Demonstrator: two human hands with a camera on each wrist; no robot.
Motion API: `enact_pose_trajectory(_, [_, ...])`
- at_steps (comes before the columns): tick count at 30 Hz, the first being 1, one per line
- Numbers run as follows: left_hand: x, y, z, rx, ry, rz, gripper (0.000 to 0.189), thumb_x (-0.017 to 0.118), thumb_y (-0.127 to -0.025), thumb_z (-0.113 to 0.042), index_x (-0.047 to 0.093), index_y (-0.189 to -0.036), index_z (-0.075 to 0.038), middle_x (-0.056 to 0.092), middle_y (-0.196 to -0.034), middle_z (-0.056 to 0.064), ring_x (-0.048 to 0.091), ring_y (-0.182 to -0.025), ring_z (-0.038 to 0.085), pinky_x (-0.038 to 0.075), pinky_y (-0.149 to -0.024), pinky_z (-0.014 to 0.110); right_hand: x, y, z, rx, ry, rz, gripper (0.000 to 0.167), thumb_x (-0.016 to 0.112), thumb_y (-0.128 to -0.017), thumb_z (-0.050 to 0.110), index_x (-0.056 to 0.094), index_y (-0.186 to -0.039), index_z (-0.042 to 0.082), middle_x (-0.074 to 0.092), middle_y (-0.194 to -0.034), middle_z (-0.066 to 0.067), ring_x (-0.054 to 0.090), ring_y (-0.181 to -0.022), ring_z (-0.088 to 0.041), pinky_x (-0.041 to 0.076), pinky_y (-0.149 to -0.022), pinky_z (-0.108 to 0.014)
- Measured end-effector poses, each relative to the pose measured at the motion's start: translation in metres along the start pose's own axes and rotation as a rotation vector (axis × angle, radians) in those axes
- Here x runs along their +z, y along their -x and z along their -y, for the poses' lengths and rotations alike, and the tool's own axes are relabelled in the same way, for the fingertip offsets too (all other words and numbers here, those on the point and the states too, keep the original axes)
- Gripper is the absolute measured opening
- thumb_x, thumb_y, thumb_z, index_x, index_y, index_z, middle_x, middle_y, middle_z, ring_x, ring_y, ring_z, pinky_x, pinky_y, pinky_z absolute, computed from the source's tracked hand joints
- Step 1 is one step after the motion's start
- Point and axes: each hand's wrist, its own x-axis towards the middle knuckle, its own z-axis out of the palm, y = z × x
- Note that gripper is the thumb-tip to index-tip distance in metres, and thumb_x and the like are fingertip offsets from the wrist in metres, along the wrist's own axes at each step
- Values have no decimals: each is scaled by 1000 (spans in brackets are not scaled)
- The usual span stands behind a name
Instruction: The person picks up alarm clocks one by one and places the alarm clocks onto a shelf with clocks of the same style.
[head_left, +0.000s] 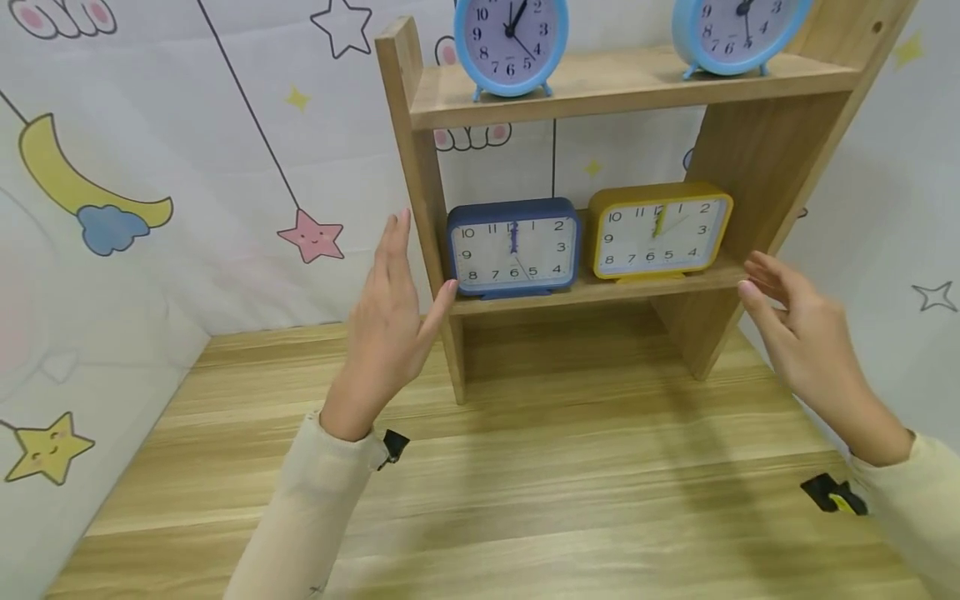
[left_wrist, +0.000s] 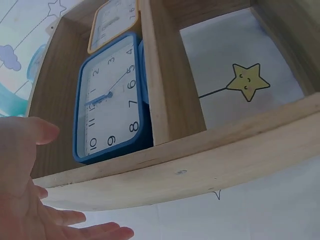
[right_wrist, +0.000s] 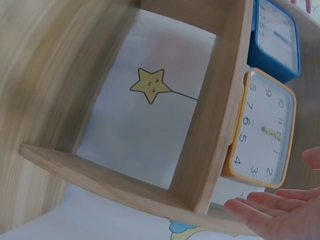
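A wooden shelf unit (head_left: 634, 99) holds a blue rectangular clock (head_left: 513, 250) and a yellow rectangular clock (head_left: 660, 232) side by side on its lower board. My left hand (head_left: 386, 321) is beside the unit's left side panel, fingers straight and thumb apart near the blue clock; the left wrist view shows nothing in its grasp. To the right, my right hand (head_left: 806, 342) is near the right side panel, its fingers loosely bent and holding nothing. In the right wrist view its fingers (right_wrist: 270, 202) are by the panel's edge, close to the yellow clock; whether they touch it I cannot tell.
On the upper board stand two round light-blue clocks, one left (head_left: 512, 42) and one right (head_left: 738, 33), both cut by the frame's top. The unit stands on a wood-grain tabletop (head_left: 570, 500), with a white patterned cloth (head_left: 187, 167) behind and at the sides.
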Motion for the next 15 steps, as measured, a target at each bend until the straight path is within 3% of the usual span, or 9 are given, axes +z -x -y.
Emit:
enact_pose_trajectory(2, [1, 6, 1, 16, -14, -17, 81, 57, -100, -36, 9, -161, -12, 20, -162, 16, 39, -137, 41, 48, -91, 59, 3, 4, -1, -18, -7, -8, 49, 49, -105, 19, 42, -147, -6, 51, -139, -30, 50, -122, -47, 36, -81, 1])
enact_pose_trajectory(7, [1, 20, 1, 49, -30, -49, 77, 59, -99, -32, 17, -159, -8, 26, -158, 21, 40, -135, 43, 50, -88, 60, 8, 17, -5, -41, -12, -8, 45, 51, -104, 14, 46, -144, -7, 54, -134, -31, 54, -122, -6, 37, -81, 0])
enact_pose_trajectory(8, [1, 22, 2, 58, -28, -55, 77, 60, -98, -32, 18, -158, -7, 29, -157, 21, 41, -134, 43, 49, -89, 59, 9, 20, -5, -40, -8, -5, 45, 52, -104, 14, 46, -144, -6, 55, -134, -30, 54, -121, -5, 37, -81, 0])
enact_pose_trajectory(9, [1, 25, 2, 66, -26, -61, 76, 60, -98, -32, 21, -157, -6, 32, -156, 21, 42, -133, 42, 50, -90, 57, 10, 22, -5, -39, -4, -1, 45, 52, -104, 15, 46, -144, -6, 55, -134, -29, 54, -121, -5, 37, -81, 1])
enact_pose_trajectory(11, [2, 29, 3, 89, -24, -77, 73, 61, -97, -31, 26, -154, -3, 38, -151, 21, 44, -131, 41, 45, -99, 54, 12, 27, -5, -33, -1, 11, 46, 51, -104, 15, 45, -145, -5, 55, -134, -29, 56, -122, -24, 36, -82, 0])
enact_pose_trajectory(14, [4, 37, 4, 107, -16, -94, 69, 61, -96, -32, 33, -150, 0, 46, -144, 20, 45, -130, 40, 38, -106, 51, 15, 35, -4, -30, -6, 25, 46, 52, -104, 15, 45, -145, -4, 56, -134, -28, 54, -118, -41, 37, -82, 0])
enact_pose_trajectory(15, [4, 39, 4, 107, -16, -95, 67, 61, -96, -32, 35, -149, 1, 48, -142, 19, 46, -129, 40, 37, -107, 51, 17, 37, -4, -29, -14, 31, 46, 52, -104, 14, 45, -145, -3, 56, -133, -29, 56, -120, -35, 37, -83, 0])
